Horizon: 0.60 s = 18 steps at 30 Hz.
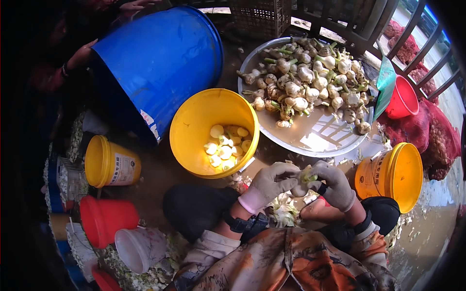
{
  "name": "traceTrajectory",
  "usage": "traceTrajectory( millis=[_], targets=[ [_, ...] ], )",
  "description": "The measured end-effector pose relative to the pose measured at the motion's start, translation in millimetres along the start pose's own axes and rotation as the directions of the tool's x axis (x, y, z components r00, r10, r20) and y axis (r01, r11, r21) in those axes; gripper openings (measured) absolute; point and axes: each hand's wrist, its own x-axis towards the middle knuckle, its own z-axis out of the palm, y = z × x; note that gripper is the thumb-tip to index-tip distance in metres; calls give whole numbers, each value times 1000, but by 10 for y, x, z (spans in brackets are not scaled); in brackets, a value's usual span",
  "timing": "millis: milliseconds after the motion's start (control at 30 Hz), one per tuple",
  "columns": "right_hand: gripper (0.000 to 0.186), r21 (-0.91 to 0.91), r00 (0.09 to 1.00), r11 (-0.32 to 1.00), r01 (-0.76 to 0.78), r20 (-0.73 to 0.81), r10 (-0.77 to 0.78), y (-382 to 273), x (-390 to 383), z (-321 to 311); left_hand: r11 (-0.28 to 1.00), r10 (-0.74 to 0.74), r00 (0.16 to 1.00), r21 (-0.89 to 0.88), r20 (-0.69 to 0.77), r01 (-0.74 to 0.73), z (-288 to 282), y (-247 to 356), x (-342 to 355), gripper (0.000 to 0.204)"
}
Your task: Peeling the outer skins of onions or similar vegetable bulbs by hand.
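Note:
Both my hands wear pale grey work gloves and meet above my lap. My left hand (274, 185) is closed, its fingers pinching a garlic bulb (307, 175) with a greenish stem. From the other side my right hand (335, 184) curls its fingers against the same bulb; a small dark thing (321, 188) shows by its fingers, too unclear to name. Garlic peelings (284, 209) lie below the hands. Just ahead and left stands a yellow bucket (194, 116) with several trimmed white bulbs (224, 152) inside. A wide metal basin (286, 144) holds a heap of untrimmed garlic (306, 72).
A large blue barrel (160, 58) leans at the far left, with another person's hand (82, 54) at it. Yellow (112, 162), red (108, 220) and white (141, 248) buckets stand left. On the right are an orange bucket (391, 177), a red bucket (403, 98) and red mesh sacks (439, 136).

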Motion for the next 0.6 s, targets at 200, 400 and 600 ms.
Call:
traceTrajectory(
  millis=[200,400,600],
  targets=[
    [12,298,961,934,-197,-128,244,111,-91,-58,914,254,967,321,23,-248,83,151,-64,14],
    [22,404,882,882,-241,-289,373,134,-68,-24,375,-217,931,905,295,-199,207,-185,-111,19],
    [28,596,796,716,-364,-199,571,135,-165,-155,712,-242,969,671,-38,205,124,57,-106,65]
  ],
)
